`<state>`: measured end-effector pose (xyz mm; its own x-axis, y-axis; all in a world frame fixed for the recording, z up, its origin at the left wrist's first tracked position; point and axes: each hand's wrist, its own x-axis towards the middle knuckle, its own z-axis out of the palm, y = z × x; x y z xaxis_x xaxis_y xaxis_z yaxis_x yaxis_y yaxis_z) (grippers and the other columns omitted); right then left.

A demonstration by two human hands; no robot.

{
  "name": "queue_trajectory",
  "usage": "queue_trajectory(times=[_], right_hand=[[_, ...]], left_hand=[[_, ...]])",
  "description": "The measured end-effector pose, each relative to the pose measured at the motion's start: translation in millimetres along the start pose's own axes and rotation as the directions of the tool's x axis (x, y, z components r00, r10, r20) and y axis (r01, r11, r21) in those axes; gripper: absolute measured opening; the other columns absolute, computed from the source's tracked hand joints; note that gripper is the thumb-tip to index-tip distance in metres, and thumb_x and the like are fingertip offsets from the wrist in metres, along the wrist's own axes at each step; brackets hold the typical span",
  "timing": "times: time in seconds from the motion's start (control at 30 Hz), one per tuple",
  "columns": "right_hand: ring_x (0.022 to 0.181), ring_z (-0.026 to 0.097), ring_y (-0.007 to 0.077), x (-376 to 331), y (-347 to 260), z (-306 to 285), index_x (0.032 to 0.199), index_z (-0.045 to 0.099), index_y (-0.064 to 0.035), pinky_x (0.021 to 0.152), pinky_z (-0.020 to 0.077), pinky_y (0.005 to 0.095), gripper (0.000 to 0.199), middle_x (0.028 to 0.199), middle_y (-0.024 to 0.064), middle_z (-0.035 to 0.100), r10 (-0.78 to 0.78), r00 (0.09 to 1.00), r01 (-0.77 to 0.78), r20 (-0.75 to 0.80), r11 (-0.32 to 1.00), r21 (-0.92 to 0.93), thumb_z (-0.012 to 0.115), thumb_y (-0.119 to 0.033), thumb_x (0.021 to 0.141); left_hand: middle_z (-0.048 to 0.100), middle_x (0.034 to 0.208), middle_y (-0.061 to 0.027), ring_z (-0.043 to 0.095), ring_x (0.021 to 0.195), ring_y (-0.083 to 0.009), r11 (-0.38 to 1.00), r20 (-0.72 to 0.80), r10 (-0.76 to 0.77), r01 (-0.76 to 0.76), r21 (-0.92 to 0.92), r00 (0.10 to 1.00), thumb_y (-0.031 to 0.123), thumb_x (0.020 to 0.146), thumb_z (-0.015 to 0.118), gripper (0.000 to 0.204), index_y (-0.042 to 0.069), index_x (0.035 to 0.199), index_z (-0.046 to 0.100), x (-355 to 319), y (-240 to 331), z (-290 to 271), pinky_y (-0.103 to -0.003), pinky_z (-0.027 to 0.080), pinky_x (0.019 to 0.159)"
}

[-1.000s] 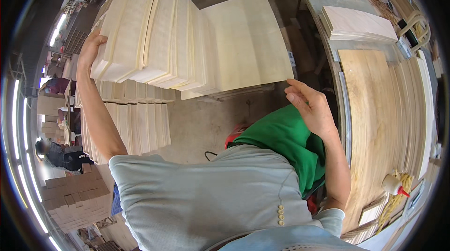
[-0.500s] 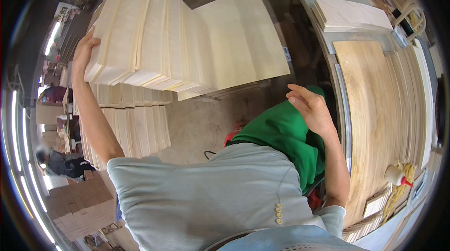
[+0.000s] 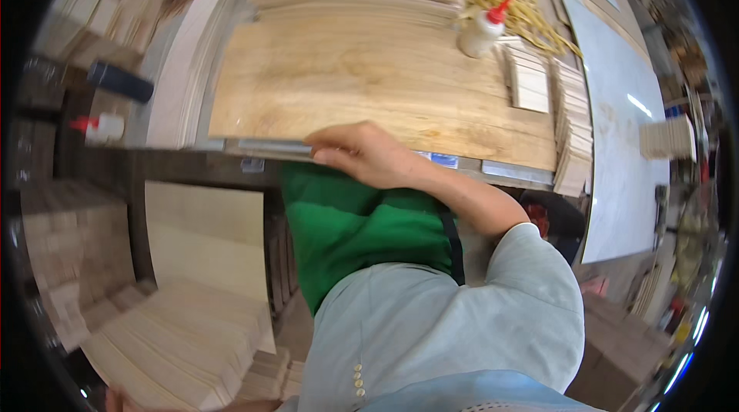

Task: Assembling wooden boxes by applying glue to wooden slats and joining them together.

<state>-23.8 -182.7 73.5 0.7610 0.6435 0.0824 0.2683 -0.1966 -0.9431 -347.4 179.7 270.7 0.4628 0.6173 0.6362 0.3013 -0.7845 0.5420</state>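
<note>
Right hand (image 3: 362,152): fingers loosely bent, narrow gap to thumb, nothing seen in it; sits over the green cloth apron (image 3: 368,223), by the near edge of the flat light-brown wooden board (image 3: 369,77). Contact with the board: can't tell. Left hand (image 3: 115,400): mostly cut off at the lower-left rim, by the long stack of thin pale wood panels (image 3: 173,343); can't tell if it grips or just steadies them. Stack is at lower left, next to an upright-looking pale wood sheet (image 3: 204,231), which probably serves as an end stop. Board lies flat on the grey worktable (image 3: 202,116), long side to the person, likely for easy reach. White plastic bottle with red nozzle (image 3: 479,35) and yellow coiled strands (image 3: 517,12) sit toward its far right, presumably keeping the near part free. Small pale wood strips (image 3: 530,87) are piled near its right end, the pale-faced panel stack (image 3: 183,73) by its left, probably sorted by size. Dark cylinder (image 3: 119,81) further left; picture's motion-blurred, fine detail is lost.
</note>
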Motion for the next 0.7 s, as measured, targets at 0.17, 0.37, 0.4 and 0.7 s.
queue_trajectory(times=[0.17, 0.37, 0.4, 0.7], right_hand=[[0.08, 0.064, 0.0151, -6, -13, -99, 0.111, 0.064, -0.0018, 0.075, 0.0509, 0.0293, 0.027, 0.092, 0.0085, 0.069, -0.1, 0.829, -0.078, -0.55, 0.954, -0.291, 0.062, -0.02, 0.092], [0.085, 0.066, 0.0336, 46, -18, -232, 0.099, 0.063, 0.0056, 0.073, 0.0522, 0.0391, 0.026, 0.091, 0.023, 0.067, -0.356, 0.586, -0.357, -0.728, 0.693, -0.626, 0.059, -0.016, 0.085], [0.085, 0.066, 0.0336, 53, -14, -241, 0.099, 0.063, 0.0056, 0.073, 0.0522, 0.0391, 0.026, 0.091, 0.023, 0.067, -0.355, 0.576, -0.372, -0.736, 0.688, -0.623, 0.059, -0.016, 0.085], [0.083, 0.066, 0.0365, 82, 4, -266, 0.088, 0.067, 0.0048, 0.072, 0.0522, 0.0444, 0.027, 0.086, 0.0264, 0.066, 0.051, 0.578, -0.719, -0.815, 0.505, -0.478, 0.067, -0.018, 0.073]], left_hand=[[0.057, 0.127, -0.0174, 0.054, 0.117, -0.0219, 0.862, 0.506, 0.15, 0.138, -0.487, 0.849, 0.005, 0.095, 0.051, 0.037, -0.004, 0.131, 0.05, 20, 69, 276, -0.032, 0.042, 0.1], [0.061, 0.121, -0.0184, 0.058, 0.112, -0.0217, 0.835, 0.508, 0.468, -0.174, -0.522, 0.723, 0.032, 0.086, 0.066, 0.057, -0.006, 0.127, 0.054, 126, 166, 483, -0.032, 0.042, 0.096], [0.063, 0.119, -0.0182, 0.059, 0.109, -0.0223, 0.875, 0.562, 0.427, -0.166, -0.454, 0.709, 0.039, 0.082, 0.067, 0.063, -0.006, 0.125, 0.056, 137, 176, 512, -0.032, 0.043, 0.094], [0.068, 0.104, -0.0146, 0.062, 0.097, -0.0199, 0.915, 0.732, 0.395, -0.167, -0.367, 0.555, 0.05, 0.074, 0.072, 0.068, -0.006, 0.112, 0.065, 153, 185, 579, -0.031, 0.044, 0.089]])
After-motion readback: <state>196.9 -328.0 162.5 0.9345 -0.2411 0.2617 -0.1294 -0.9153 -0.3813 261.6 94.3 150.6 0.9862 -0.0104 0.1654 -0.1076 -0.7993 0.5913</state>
